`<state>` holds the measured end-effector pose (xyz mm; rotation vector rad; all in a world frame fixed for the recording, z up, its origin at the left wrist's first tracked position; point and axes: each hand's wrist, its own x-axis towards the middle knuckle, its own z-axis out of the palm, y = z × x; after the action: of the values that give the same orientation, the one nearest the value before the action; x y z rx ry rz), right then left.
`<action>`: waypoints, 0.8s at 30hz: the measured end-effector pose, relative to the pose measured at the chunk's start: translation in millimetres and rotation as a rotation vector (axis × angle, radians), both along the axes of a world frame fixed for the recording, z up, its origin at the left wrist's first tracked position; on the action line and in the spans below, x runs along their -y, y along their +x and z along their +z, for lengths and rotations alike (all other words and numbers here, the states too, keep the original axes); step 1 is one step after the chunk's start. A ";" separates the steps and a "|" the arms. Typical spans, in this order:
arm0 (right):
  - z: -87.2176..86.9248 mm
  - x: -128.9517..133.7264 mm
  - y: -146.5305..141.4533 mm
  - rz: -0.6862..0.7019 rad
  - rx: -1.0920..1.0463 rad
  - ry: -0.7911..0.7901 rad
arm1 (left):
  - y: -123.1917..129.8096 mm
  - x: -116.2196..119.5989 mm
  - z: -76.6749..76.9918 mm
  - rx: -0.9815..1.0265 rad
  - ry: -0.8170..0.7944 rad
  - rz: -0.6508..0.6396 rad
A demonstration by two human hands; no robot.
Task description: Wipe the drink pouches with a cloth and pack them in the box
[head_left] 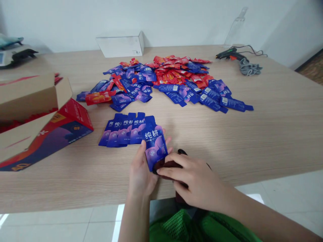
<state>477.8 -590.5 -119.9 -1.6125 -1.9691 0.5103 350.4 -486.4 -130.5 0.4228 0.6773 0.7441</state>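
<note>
Near the table's front edge, my left hand (143, 168) holds a blue and purple pouch (154, 143) upright, its printed front facing me. My right hand (189, 174) is closed around a dark brown object (171, 170), whose end touches the pouch's bottom corner; what this object is, I cannot make out. Just left of the held pouch, several similar blue pouches (123, 131) lie in an overlapping row on the table.
A red and blue carton (73, 122) stands open at left with red packets inside. Behind lies a wide pile of red pouches (171, 72) and blue ones. A white box (121, 46), a glue gun (233, 54) and grey cloth (249, 68) are at the back.
</note>
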 end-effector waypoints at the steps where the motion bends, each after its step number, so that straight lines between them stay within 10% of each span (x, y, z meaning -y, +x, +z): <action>1: 6.2 -0.3 2.6 -0.015 -0.040 0.004 | 0.0 0.1 -0.4 -0.024 -0.015 -0.003; 9: 31.5 -36.8 7.8 -0.299 0.006 0.293 | 13.7 11.4 4.1 -0.045 -0.066 0.094; 24: 0.9 -1.6 -6.4 0.025 -0.033 -0.056 | 0.1 3.2 0.6 0.072 -0.019 -0.039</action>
<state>471.4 -588.9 -119.0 -1.6039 -1.9691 0.6034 350.5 -489.6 -129.9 0.3887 0.6068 0.7124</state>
